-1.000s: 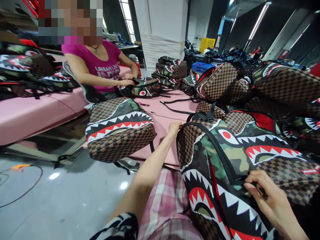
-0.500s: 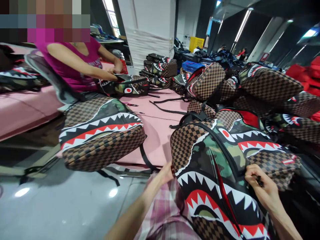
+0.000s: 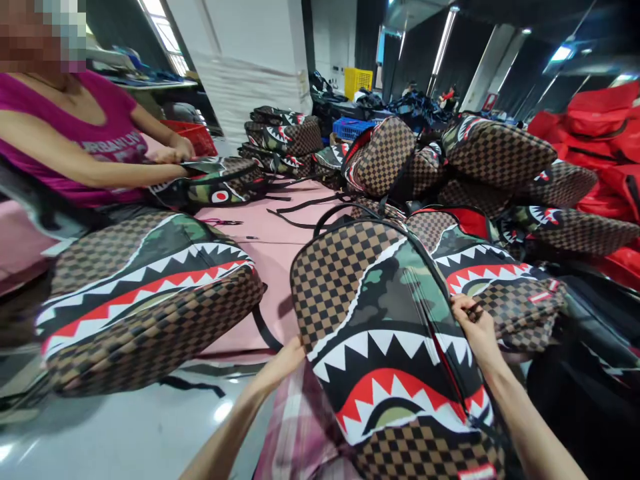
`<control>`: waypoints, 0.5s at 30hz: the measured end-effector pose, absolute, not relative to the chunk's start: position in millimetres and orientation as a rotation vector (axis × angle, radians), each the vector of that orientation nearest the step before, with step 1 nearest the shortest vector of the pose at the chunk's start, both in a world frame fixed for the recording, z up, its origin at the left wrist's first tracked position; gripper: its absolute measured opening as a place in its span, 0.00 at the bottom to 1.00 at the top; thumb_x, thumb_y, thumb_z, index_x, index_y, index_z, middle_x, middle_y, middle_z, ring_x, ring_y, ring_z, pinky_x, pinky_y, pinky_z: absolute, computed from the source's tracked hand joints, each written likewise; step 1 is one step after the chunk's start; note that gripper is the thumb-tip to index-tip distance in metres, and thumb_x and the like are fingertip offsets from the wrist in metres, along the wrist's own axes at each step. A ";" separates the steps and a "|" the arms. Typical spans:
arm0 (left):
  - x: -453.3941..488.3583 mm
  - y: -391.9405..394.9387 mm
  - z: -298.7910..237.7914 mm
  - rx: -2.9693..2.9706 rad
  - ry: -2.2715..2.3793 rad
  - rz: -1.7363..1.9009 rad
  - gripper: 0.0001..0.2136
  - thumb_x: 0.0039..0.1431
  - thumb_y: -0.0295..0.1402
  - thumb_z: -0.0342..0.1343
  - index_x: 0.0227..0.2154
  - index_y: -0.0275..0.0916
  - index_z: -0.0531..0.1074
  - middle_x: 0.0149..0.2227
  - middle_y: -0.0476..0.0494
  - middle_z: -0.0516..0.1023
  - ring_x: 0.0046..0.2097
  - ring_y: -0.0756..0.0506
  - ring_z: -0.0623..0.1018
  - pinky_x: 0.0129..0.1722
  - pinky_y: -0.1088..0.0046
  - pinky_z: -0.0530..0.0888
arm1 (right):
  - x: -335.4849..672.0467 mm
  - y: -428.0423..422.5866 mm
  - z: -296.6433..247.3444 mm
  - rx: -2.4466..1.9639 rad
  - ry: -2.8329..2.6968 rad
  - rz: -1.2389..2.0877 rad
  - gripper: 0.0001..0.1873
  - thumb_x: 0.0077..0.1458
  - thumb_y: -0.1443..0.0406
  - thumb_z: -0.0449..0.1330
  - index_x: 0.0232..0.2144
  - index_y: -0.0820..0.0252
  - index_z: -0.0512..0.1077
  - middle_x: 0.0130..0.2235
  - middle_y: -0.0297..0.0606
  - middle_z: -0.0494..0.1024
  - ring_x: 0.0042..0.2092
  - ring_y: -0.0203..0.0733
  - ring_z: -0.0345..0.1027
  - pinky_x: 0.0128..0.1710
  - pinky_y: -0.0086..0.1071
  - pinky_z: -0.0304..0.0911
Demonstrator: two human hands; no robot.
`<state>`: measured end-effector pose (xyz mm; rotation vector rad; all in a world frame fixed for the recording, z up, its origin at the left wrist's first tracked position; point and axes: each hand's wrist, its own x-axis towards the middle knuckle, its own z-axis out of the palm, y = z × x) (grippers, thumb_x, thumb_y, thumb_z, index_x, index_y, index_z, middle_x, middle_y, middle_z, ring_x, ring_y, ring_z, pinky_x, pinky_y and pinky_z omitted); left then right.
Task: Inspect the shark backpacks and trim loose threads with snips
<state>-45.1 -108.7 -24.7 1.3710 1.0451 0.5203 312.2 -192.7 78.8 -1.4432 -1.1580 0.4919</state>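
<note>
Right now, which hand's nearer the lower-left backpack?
Left. The left hand is just right of the lower-left backpack; the right hand is farther right, across the held backpack.

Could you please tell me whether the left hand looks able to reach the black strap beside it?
Probably yes: the left hand touches the patterned backpack, but the black strap lies close by, with nothing visible between them.
</note>
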 end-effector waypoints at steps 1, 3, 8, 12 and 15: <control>-52.9 -105.1 -23.3 1.387 1.062 0.500 0.20 0.48 0.45 0.54 0.38 0.35 0.75 0.40 0.40 0.79 0.52 0.37 0.70 0.54 0.61 0.66 | 307.1 -186.9 73.2 -1.433 -1.148 0.527 0.10 0.45 0.60 0.60 0.20 0.59 0.66 0.29 0.36 0.68 0.35 0.41 0.62 0.36 0.34 0.56; -62.9 -99.4 -27.0 1.381 1.085 0.435 0.20 0.47 0.45 0.54 0.39 0.37 0.75 0.42 0.42 0.78 0.54 0.37 0.69 0.56 0.61 0.63 | 296.6 -176.4 61.9 -1.430 -1.158 0.593 0.09 0.47 0.61 0.59 0.21 0.59 0.66 0.28 0.35 0.67 0.32 0.38 0.60 0.33 0.32 0.55; -73.3 -85.7 -55.6 1.275 1.057 0.280 0.18 0.44 0.48 0.57 0.33 0.39 0.74 0.35 0.44 0.79 0.46 0.40 0.72 0.51 0.64 0.66 | 286.0 -160.1 45.5 -1.501 -1.189 0.687 0.09 0.48 0.61 0.57 0.22 0.58 0.64 0.25 0.31 0.64 0.28 0.35 0.54 0.29 0.29 0.52; -88.9 -73.9 -71.3 1.131 1.016 0.078 0.17 0.39 0.46 0.61 0.24 0.37 0.69 0.22 0.47 0.74 0.27 0.45 0.75 0.34 0.68 0.72 | 292.0 -158.9 45.3 -1.523 -1.212 0.706 0.08 0.49 0.61 0.57 0.23 0.59 0.64 0.24 0.30 0.62 0.28 0.34 0.53 0.29 0.29 0.51; -93.4 -65.8 -76.4 1.045 0.997 -0.027 0.16 0.37 0.43 0.63 0.23 0.37 0.67 0.16 0.49 0.71 0.22 0.45 0.74 0.27 0.68 0.72 | 294.0 -160.1 45.8 -1.545 -1.224 0.731 0.09 0.51 0.60 0.57 0.24 0.59 0.64 0.24 0.30 0.62 0.28 0.34 0.53 0.29 0.29 0.50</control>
